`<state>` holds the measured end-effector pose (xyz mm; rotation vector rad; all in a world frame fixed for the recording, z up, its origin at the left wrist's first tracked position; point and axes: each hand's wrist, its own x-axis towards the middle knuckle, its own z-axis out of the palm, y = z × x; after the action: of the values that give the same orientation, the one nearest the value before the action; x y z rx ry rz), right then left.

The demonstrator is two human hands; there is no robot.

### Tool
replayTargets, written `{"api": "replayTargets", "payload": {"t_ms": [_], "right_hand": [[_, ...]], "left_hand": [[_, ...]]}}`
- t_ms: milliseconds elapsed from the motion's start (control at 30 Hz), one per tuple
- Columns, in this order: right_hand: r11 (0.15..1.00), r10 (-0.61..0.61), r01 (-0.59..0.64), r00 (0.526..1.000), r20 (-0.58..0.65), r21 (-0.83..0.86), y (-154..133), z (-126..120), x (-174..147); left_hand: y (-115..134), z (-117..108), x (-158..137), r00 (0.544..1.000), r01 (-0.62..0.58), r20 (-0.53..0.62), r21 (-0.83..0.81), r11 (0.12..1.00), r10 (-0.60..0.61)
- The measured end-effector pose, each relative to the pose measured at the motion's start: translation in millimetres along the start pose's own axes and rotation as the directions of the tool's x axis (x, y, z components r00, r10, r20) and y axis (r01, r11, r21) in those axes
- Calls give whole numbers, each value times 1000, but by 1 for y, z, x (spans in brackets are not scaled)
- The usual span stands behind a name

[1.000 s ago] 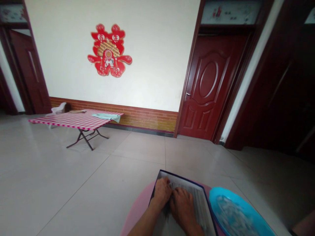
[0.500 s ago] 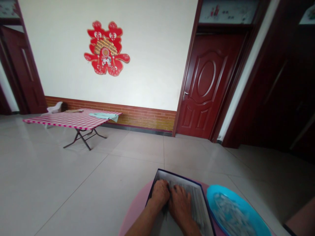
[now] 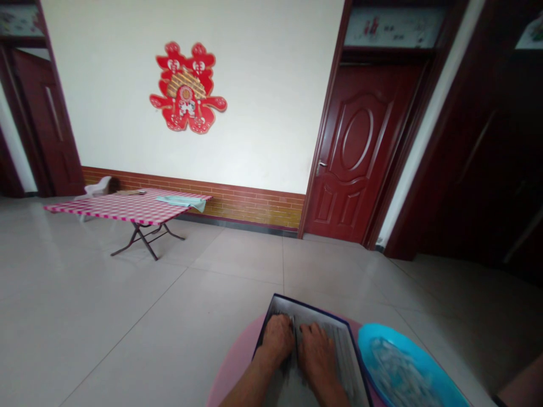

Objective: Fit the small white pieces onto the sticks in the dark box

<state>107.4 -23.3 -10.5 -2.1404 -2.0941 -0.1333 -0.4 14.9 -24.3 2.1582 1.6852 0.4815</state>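
Note:
A shallow dark-edged box (image 3: 311, 308) holds rows of thin grey strips (image 3: 345, 353). Both of my hands reach down into it. My left hand (image 3: 279, 337) is closed, its fingers curled down at the left side among the strips; what they grip is hidden. Beside it, my right hand (image 3: 317, 351) rests on the strips with bent fingers slightly apart, and no held thing shows. A narrow gap with a thin dark strip separates the two hands. Right of the box stands a blue plastic basin (image 3: 369, 339) with many loose, blurred, pale slender pieces inside.
The box and basin sit on a round pink table (image 3: 231, 362). Farther left, a folding table (image 3: 127, 209) with a pink checked cover carries a light green cloth (image 3: 182, 201). A white chair (image 3: 99, 185) is behind it. A red door (image 3: 352, 152) closes the far wall.
My hands have moved slightly apart, with the right hand shifting right and the gap between them widening. The whole view has shifted slightly.

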Motion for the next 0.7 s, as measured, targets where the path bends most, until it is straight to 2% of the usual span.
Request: {"api": "replayTargets", "payload": {"t_ms": [200, 367, 567, 700], "right_hand": [[998, 29, -29, 1000, 4, 52, 5, 5, 4], [992, 23, -14, 997, -75, 125, 13, 11, 9], [972, 11, 31, 984, -177, 233, 14, 17, 12], [924, 51, 38, 974, -223, 380, 8, 21, 13]], "left_hand": [[4, -4, -4, 1000, 23, -13, 15, 1000, -23], [5, -6, -5, 998, 42, -41, -17, 999, -43], [9, -8, -2, 994, 34, -102, -124, 992, -47], [13, -11, 3, 990, 12, -134, -245, 969, -46]]}}
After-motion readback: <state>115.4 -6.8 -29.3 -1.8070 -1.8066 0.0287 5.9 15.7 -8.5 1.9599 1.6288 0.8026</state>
